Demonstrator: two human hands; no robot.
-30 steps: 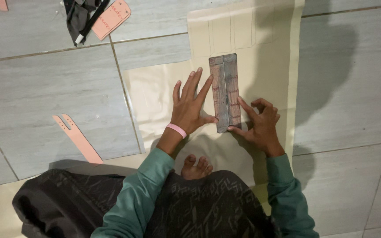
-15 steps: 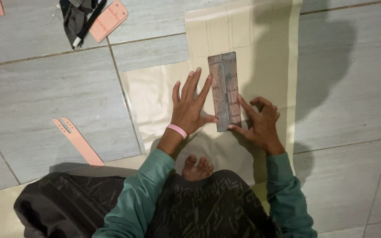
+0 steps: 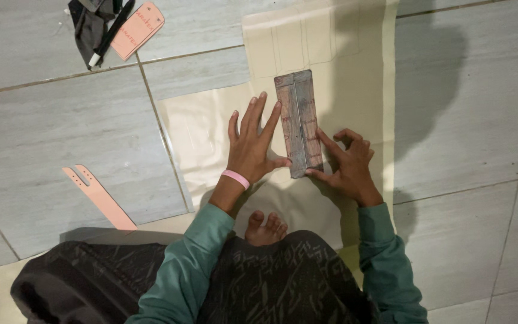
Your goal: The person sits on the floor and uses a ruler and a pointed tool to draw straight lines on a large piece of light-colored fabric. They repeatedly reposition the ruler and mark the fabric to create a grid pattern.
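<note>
Head view, sweeping from the left: a pink strap-shaped template [image 3: 99, 198] lies on the floor tiles [image 3: 49, 126] at nine o'clock, a black marker [image 3: 110, 33] and rounded pink template [image 3: 141, 22] up at eleven. Centre now: the left hand [image 3: 252, 147] is spread flat, grip released, pressing the cream sheet [image 3: 205, 138] with its fingertips against the left edge of the worn rectangular template [image 3: 298, 123]. The right hand [image 3: 348, 165], at three o'clock of it, pinches the template's lower right corner. Risk, I'd say: uneven pressure could let the template slide or twist on that smooth sheet, skewing any outline.
</note>
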